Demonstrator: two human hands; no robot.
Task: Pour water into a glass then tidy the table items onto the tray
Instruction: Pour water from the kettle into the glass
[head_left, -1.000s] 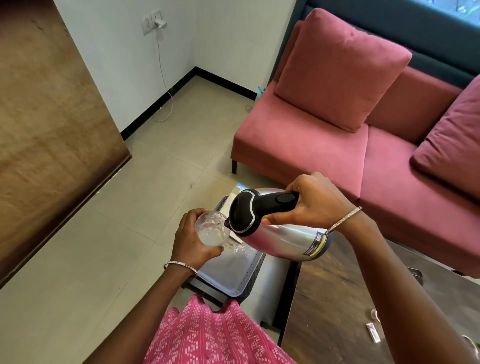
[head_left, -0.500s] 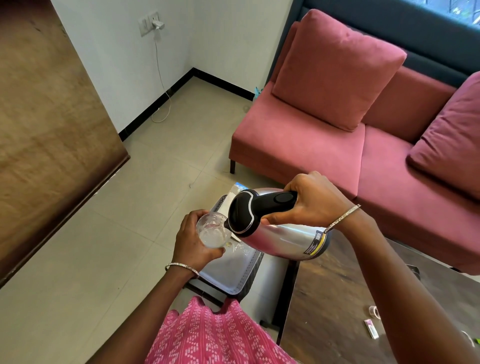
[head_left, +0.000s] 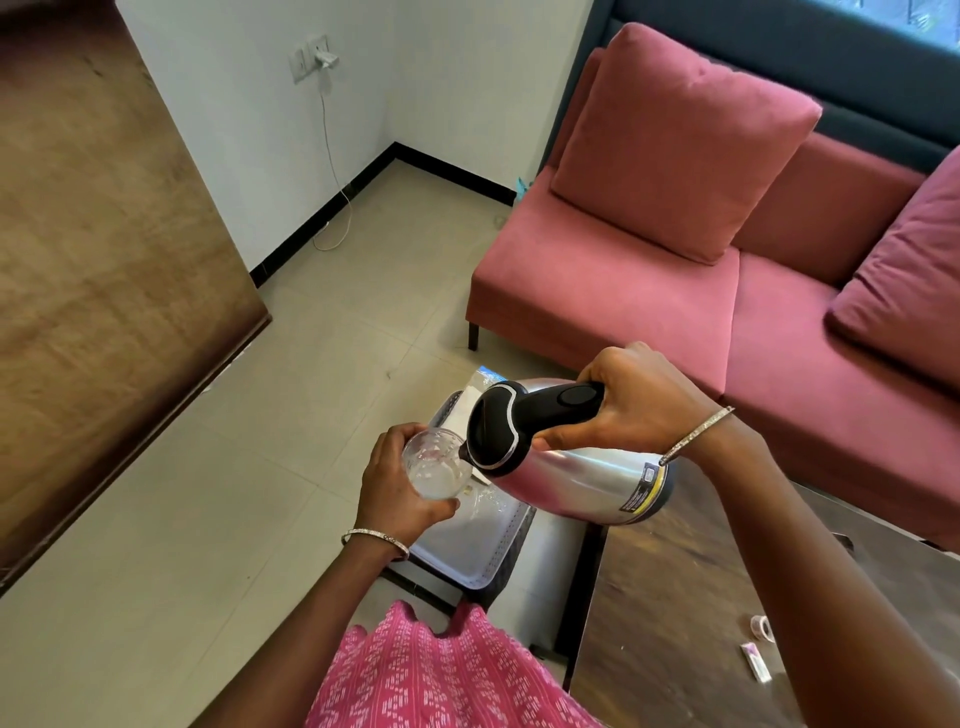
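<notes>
Beneath your hands a silver rectangular tray (head_left: 467, 556) sits on a low dark stand over the tiled floor. The dark wooden surface (head_left: 675, 597) lies just to its right and carries a small roll of tape (head_left: 761, 625) and a small white packet (head_left: 756, 661). A red sofa (head_left: 623, 291) stands beyond.

Your left hand (head_left: 395, 486) curls its fingers round a clear drinking glass (head_left: 435, 467), held above the tray. Your right hand (head_left: 641, 405) grips the black handle of a polished steel jug (head_left: 582, 483), just right of the glass. The jug is tipped almost onto its side, its long axis running left to right. Its spout meets the glass's rim and its base points right.
</notes>
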